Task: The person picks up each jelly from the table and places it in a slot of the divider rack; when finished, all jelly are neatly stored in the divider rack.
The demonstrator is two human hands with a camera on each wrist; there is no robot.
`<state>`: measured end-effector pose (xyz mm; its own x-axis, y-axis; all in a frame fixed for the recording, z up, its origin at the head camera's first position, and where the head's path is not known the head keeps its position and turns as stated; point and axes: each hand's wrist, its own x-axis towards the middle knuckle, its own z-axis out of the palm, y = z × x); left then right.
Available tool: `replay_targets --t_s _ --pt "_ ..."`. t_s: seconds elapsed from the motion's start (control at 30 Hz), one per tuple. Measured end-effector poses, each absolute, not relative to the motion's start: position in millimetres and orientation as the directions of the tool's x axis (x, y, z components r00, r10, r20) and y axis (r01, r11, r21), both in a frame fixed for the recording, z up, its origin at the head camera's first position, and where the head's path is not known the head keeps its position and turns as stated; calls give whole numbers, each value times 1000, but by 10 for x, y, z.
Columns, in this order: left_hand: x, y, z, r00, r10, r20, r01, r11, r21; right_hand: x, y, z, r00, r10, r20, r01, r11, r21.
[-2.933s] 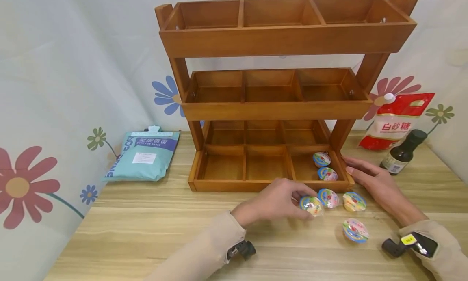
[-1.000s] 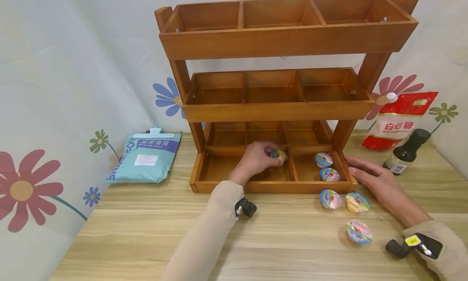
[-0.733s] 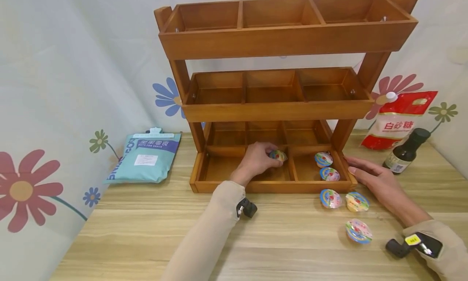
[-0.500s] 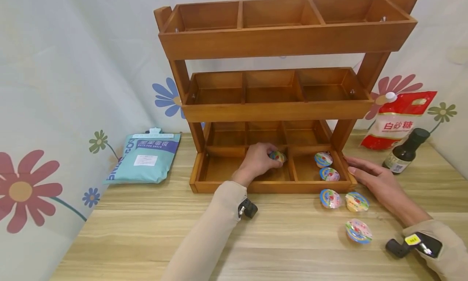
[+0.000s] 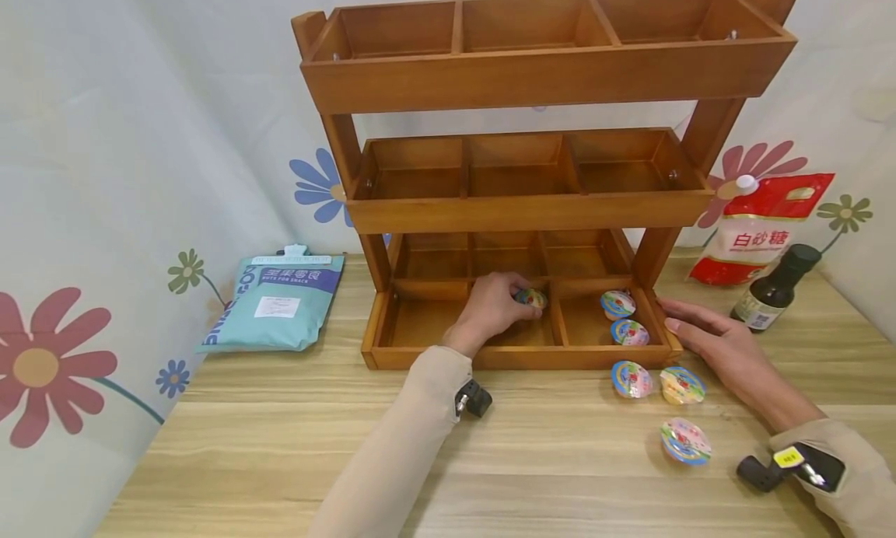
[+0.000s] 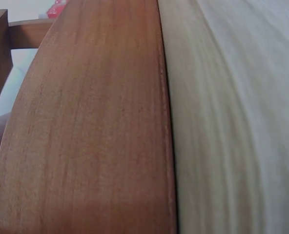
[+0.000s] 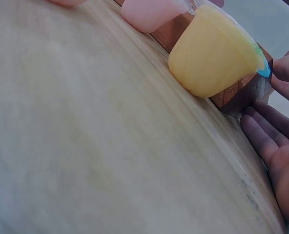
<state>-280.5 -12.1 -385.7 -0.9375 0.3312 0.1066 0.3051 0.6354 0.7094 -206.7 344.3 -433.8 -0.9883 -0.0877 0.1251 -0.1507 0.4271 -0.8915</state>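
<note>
Pinching a small lidded cup (image 5: 533, 298) in the left hand (image 5: 493, 305), at the middle front compartment (image 5: 539, 334) of the bottom tier, just below the frame's centre, and resting the right hand (image 5: 714, 342), fingers nearly straight, against the right end of the wooden rack (image 5: 525, 357). With two more cups (image 5: 617, 305) in the right front compartment (image 5: 584, 320), and three loose cups (image 5: 685, 441) on the surface (image 5: 546, 483) at lower right. Farther out, with a teal bag (image 5: 276, 305) at the frame's left, and a red-and-white pouch (image 5: 759, 240) beside a dark bottle (image 5: 773, 293) at far right.
</note>
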Motion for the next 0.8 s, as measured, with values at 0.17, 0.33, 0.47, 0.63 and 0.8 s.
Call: replay_targets --t_s 0.17,0.33,0.47,0.63,0.8 --pt "-2799 -120 -3866 -934 336 118 319 642 697 -2066 3442 -4334 -988 -87 124 -149 421 -895" --pt "-2787 -118 -3871 -934 338 114 317 642 698 -2059 3444 -4328 -990 -85 111 -137 428 -893" --pt "-2783 -120 -3866 -935 339 104 312 645 698 -2054 3447 -4325 -991 -85 106 -132 437 -890" --pt "-2782 -133 -3846 -932 348 100 315 645 696 -2058 3453 -4323 -992 -79 94 -120 449 -885" --pt "-2753 -160 -3799 -932 346 107 320 649 691 -2058 3454 -4317 -993 -75 89 -114 460 -881"
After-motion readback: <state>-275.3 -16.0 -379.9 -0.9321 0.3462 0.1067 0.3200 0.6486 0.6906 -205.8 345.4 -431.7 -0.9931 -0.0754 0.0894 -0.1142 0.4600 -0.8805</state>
